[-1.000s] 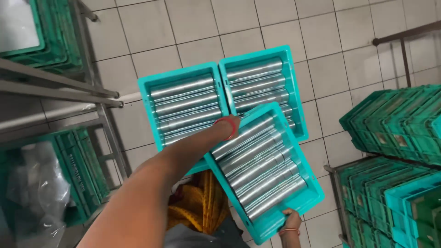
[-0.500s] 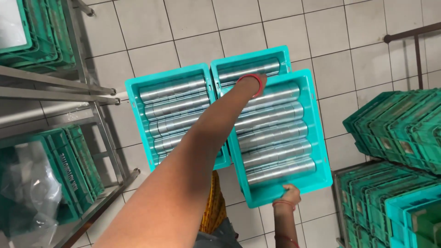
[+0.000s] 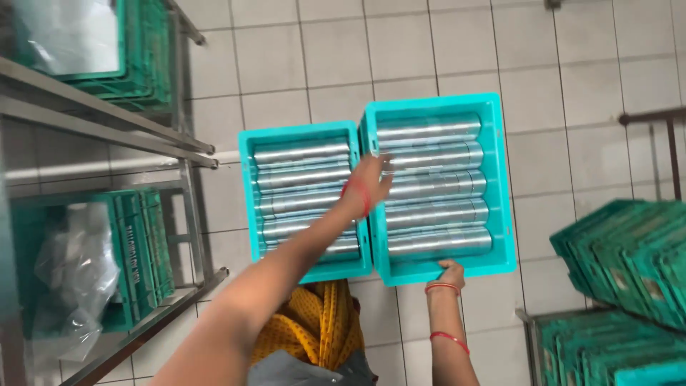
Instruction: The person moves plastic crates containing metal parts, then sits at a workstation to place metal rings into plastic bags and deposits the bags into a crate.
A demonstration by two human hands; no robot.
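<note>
A teal plastic crate (image 3: pixel 504 214) filled with shiny metal cylinders (image 3: pixel 436 186) lies level at centre right. It looks larger and nearer than the matching crate (image 3: pixel 246 207) of cylinders beside it on the left. My right hand (image 3: pixel 446 274) grips the middle of its near rim. My left hand (image 3: pixel 368 182), with a red thread at the wrist, reaches across to the crate's left rim where the two crates meet. Its fingers are blurred, so the grip is unclear.
The floor is pale tile. A steel rack (image 3: pixel 107 121) on the left holds green crates (image 3: pixel 136 250) and crumpled clear plastic (image 3: pixel 75 271). Stacks of green and teal crates (image 3: pixel 629 257) stand at the right, behind a metal frame (image 3: pixel 668 125). Yellow patterned cloth (image 3: pixel 314 325) hangs below.
The crate in my hands turned from tilted to level and came down beside the left crate, over the spot of a second floor crate. My left hand slid from its far rim to its left rim.
</note>
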